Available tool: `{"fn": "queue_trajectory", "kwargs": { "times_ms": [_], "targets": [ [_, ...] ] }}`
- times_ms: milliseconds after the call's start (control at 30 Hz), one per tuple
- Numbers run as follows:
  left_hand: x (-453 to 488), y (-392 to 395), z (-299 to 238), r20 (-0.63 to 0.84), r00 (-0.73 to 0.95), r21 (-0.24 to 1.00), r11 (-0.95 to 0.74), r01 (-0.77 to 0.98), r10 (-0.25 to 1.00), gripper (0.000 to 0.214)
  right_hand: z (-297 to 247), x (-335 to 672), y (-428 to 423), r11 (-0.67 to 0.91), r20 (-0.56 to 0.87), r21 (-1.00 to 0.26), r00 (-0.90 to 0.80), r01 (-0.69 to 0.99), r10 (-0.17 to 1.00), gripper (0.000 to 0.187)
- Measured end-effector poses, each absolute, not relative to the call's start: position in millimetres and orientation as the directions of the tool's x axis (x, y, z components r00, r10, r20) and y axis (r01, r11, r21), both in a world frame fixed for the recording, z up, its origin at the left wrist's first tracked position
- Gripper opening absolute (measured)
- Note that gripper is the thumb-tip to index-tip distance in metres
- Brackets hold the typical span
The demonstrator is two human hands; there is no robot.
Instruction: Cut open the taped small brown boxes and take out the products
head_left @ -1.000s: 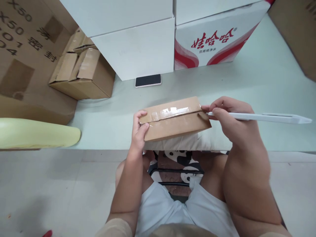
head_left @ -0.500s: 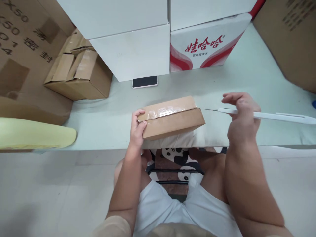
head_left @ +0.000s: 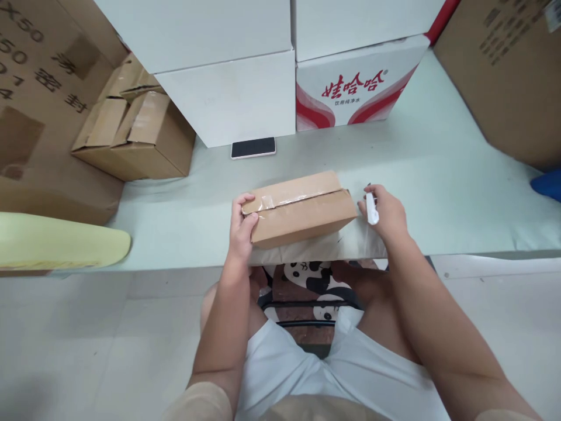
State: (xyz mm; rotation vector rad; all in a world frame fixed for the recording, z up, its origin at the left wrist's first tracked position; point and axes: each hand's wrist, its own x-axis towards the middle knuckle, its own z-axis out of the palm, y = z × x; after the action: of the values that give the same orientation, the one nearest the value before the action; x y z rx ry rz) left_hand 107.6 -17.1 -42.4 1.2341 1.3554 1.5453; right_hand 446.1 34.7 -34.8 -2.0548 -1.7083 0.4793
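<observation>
A small brown cardboard box (head_left: 304, 219) lies at the near edge of the cloth-covered table, tilted slightly in view. Clear tape runs along its top seam, and the flap edges stand a little apart. My left hand (head_left: 242, 228) grips the box's left end, thumb on the near side and fingers over the top. Just off the right end is my right hand (head_left: 388, 211), closed around a white utility knife (head_left: 372, 209). The knife's handle is seen almost end-on; its blade is hard to make out. Knife and box look apart.
A phone (head_left: 253, 148) lies before stacked white cartons (head_left: 245, 102). Beside it stands a red-and-white carton (head_left: 350, 96). Brown boxes (head_left: 135, 137) are at left, with a yellow roll-like object (head_left: 61, 241) nearer. A large brown carton (head_left: 504, 88) and a blue object (head_left: 547, 186) are at right.
My right hand has moved left, closer to the box, and turned the knife from lying sideways to nearly end-on. My left hand keeps its hold on the box.
</observation>
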Motion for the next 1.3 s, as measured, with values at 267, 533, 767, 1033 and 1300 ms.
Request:
{"fn": "queue_trajectory", "kwargs": {
  "times_ms": [267,533,767,1033,1300],
  "targets": [
    [107,-16,-42,0.173,-0.27,0.985,-0.162,0.062,0.947,0.046,-50,445,49,-0.141,-0.057,-0.456,0.129,0.879,0.99,0.067],
    [106,-18,-41,0.184,-0.228,0.982,-0.167,0.092,0.956,0.045,-38,426,39,0.028,0.189,-0.756,0.177,0.654,0.966,0.038],
    [106,-20,-40,0.186,-0.244,0.983,-0.179,0.052,0.952,0.053,-25,396,30,0.334,0.383,-0.901,0.146,0.276,0.912,0.012],
    [97,-23,-39,0.17,-0.307,0.984,-0.176,0.009,0.936,0.06,-7,381,38,0.457,0.477,-0.875,0.123,0.159,0.87,0.014],
    [104,-26,-32,0.218,-0.336,0.955,-0.271,-0.118,0.916,0.058,-3,383,38,0.4,0.394,-0.915,-0.094,0.047,0.914,0.052]
  ]
}}
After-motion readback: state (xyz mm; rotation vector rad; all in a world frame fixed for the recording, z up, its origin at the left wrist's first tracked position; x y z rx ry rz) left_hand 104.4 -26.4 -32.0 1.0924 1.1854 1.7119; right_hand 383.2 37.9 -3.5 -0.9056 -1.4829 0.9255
